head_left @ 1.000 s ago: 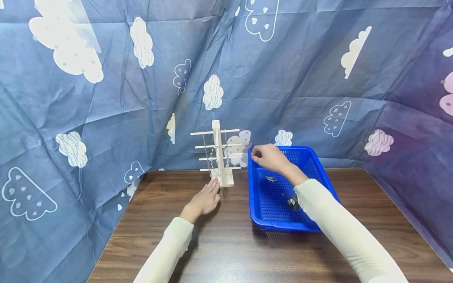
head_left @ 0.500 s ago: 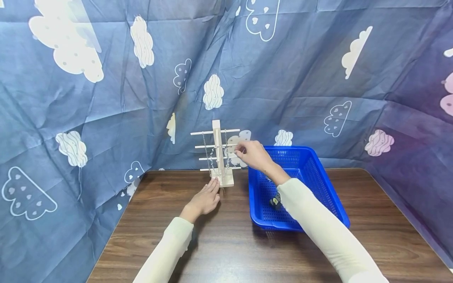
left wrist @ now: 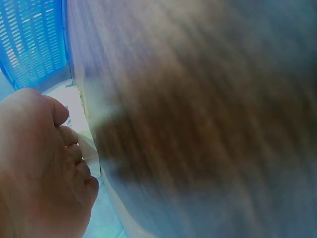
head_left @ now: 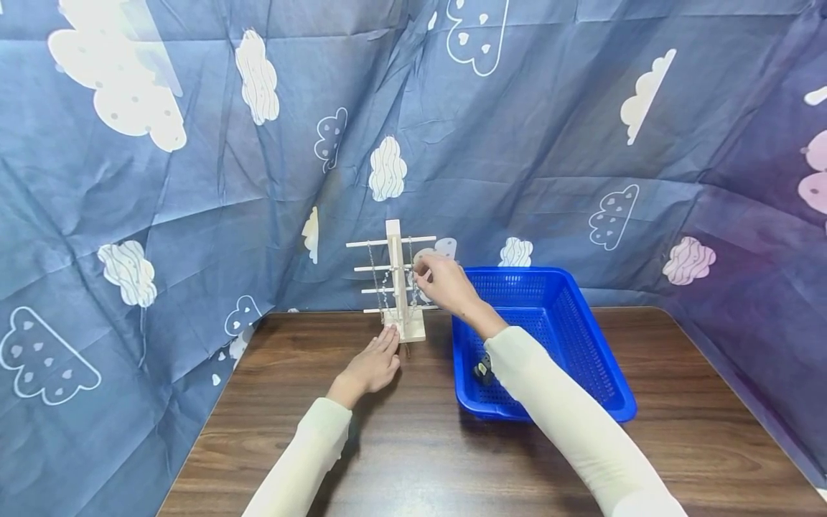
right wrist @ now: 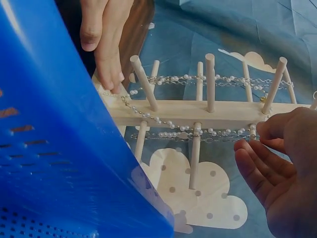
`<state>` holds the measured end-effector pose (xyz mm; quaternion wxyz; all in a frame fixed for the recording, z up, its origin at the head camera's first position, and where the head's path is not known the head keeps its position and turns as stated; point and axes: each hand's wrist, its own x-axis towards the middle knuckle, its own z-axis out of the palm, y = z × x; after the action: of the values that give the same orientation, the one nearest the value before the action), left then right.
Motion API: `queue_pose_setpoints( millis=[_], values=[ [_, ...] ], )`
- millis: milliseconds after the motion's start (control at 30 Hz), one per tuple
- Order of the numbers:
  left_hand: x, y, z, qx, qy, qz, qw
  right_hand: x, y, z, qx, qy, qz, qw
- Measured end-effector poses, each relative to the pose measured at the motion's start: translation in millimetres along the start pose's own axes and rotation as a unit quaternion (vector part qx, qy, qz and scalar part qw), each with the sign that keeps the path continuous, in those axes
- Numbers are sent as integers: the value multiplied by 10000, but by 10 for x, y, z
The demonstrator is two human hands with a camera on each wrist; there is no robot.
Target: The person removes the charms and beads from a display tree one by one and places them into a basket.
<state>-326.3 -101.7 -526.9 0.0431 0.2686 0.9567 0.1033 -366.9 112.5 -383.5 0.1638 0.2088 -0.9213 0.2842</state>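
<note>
A pale wooden jewelry stand (head_left: 395, 248) with rows of pegs stands at the table's back edge. Silver chains and pearl-beaded necklaces (right wrist: 171, 124) hang along both sides of its post. My left hand (head_left: 371, 364) lies with extended fingers on the stand's base, which the right wrist view also shows. My right hand (head_left: 446, 283) is at a right-side peg, second row from the top. There, in the right wrist view, its thumb and index finger pinch the end of a pearl necklace right at the peg (right wrist: 252, 130); the fingertips partly hide it.
A blue perforated basket (head_left: 584, 316) stands right of the stand, under my right forearm. In it lies a small dark item (head_left: 482, 369) with a pale spot. Behind the brown wooden table (head_left: 413, 459) hangs a blue cloud-print curtain (head_left: 517, 143).
My right hand has moved left from above the basket to the stand's right-side pegs. The basket's near right corner has shifted slightly rightward. My left hand stays on the base.
</note>
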Motion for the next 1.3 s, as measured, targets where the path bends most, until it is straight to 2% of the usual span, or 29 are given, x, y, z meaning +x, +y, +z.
queue_pose_setpoints(
  millis=[800, 1133, 1300],
  values=[
    [-3, 8, 12, -10, 31, 8, 10000, 18, -35, 158, 87, 40, 298, 9995],
    [-13, 8, 7, 60, -32, 9, 10000, 5, -62, 195, 21, 140, 244, 9996],
    [-11, 6, 10, 33, -12, 4, 10000, 8, -48, 195, -17, 282, 68, 9996]
  ],
)
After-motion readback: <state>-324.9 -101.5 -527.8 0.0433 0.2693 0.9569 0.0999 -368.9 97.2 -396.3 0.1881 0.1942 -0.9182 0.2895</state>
